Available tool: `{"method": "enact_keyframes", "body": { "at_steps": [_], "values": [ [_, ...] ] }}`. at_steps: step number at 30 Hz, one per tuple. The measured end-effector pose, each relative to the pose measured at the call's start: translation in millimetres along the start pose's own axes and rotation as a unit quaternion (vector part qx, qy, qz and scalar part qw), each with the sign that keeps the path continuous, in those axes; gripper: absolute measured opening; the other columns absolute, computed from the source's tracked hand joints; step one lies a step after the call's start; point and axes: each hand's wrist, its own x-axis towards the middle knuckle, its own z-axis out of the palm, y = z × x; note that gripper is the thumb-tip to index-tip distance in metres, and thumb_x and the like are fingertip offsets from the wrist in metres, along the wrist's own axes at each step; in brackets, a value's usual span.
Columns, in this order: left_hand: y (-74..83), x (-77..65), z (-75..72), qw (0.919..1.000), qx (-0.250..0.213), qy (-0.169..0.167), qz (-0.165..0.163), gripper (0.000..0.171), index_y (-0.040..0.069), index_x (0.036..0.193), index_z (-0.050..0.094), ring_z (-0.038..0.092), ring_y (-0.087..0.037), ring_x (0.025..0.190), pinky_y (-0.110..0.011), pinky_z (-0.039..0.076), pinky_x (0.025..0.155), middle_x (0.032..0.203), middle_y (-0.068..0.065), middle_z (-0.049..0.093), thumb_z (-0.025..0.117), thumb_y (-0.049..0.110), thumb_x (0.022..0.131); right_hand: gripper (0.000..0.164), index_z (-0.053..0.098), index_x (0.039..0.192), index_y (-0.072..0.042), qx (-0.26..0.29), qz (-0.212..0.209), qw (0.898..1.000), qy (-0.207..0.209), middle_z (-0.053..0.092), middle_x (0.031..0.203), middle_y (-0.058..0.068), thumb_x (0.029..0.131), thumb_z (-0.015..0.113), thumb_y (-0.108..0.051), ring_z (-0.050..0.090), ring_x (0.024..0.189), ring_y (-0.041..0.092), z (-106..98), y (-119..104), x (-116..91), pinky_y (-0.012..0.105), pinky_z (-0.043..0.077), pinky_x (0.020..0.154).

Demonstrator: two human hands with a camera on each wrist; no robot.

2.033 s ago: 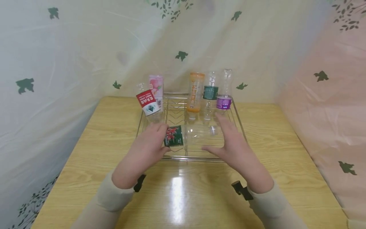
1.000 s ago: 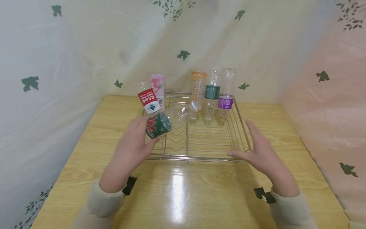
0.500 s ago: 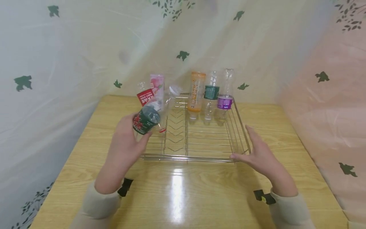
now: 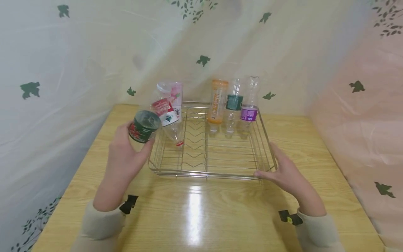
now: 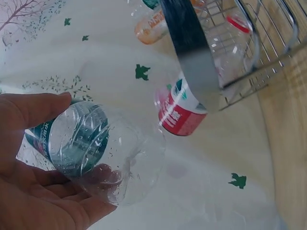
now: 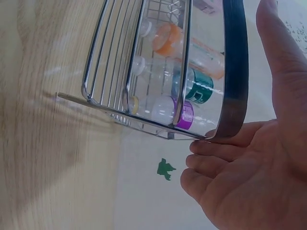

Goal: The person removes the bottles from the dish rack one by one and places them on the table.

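Observation:
In the head view my left hand [image 4: 124, 155] grips a clear plastic bottle [image 4: 145, 129] with a dark green and red label, held up at the left side of a wire dish rack [image 4: 204, 174]. The bottle is tilted, its clear end pointing away toward the backdrop. Thumb and fingers wrap round the labelled part in the left wrist view, with the clear bottle wall [image 5: 139, 158] beyond them. My right hand [image 4: 291, 175] is at the rack's front right corner, thumb at the front rail. Its fingers [image 6: 216, 163] extend relaxed by the metal edge in the right wrist view.
Bottles stand neck down in the rack: red-and-white labelled [image 4: 170, 115] and pink [image 4: 177, 101] at left, orange [image 4: 217, 105], green-labelled [image 4: 234, 102] and purple-labelled [image 4: 248, 113] at right. A wooden table [image 4: 170, 213] bears the rack; a leaf-print sheet [image 4: 201, 42] hangs behind.
My left hand has carried the green-labelled bottle left from over the rack to its left side, turning it away from me. The right hand has moved from the bottle to the rack's right corner.

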Motion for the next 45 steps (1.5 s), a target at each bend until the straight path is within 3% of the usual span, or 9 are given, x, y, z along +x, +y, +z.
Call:
{"method": "enact_keyframes", "body": {
  "at_steps": [5, 17, 25, 45],
  "values": [
    [-9.8, 0.1, -2.5, 0.9996, 0.003, 0.010, -0.024, 0.068, -0.014, 0.136, 0.048, 0.055, -0.045, 0.115, -0.058, 0.046, 0.099, 0.124, -0.030, 0.058, 0.085, 0.004, 0.081, 0.127, 0.005, 0.163, -0.003, -0.001, 0.004, 1.000, -0.002, 0.013, 0.164, 0.028, 0.077, 0.088, -0.047, 0.017, 0.145, 0.053, 2.9, 5.2, 0.8, 0.072, 0.021, 0.111],
    [-30.0, -0.9, 2.3, 0.9987, 0.002, 0.038, -0.033, 0.066, -0.012, 0.135, 0.049, 0.054, -0.042, 0.115, -0.057, 0.047, 0.095, 0.122, -0.028, 0.058, 0.084, 0.003, 0.082, 0.127, 0.007, 0.162, -0.001, -0.015, 0.005, 1.000, 0.001, 0.016, 0.163, 0.029, 0.076, 0.087, -0.052, 0.020, 0.144, 0.054, 6.6, 8.6, -1.2, 0.071, 0.023, 0.111],
    [-38.3, 0.0, 6.5, 0.9979, 0.002, 0.035, -0.054, 0.064, -0.014, 0.134, 0.048, 0.054, -0.044, 0.117, -0.057, 0.046, 0.099, 0.123, -0.030, 0.057, 0.083, 0.004, 0.083, 0.127, 0.008, 0.162, -0.002, -0.016, 0.006, 1.000, 0.001, 0.017, 0.163, 0.029, 0.076, 0.087, -0.052, 0.021, 0.143, 0.054, 5.5, 8.0, -2.2, 0.071, 0.024, 0.111],
    [-65.1, 0.7, 14.9, 0.9832, -0.007, -0.005, -0.182, 0.072, -0.012, 0.140, 0.039, 0.055, -0.046, 0.115, -0.058, 0.046, 0.097, 0.128, -0.029, 0.055, 0.081, 0.018, 0.089, 0.123, 0.009, 0.161, 0.002, -0.018, 0.006, 1.000, -0.015, 0.013, 0.163, 0.028, 0.079, 0.087, -0.048, 0.020, 0.144, 0.054, 1.6, 8.8, -0.7, 0.070, 0.024, 0.112]
  ]
}}
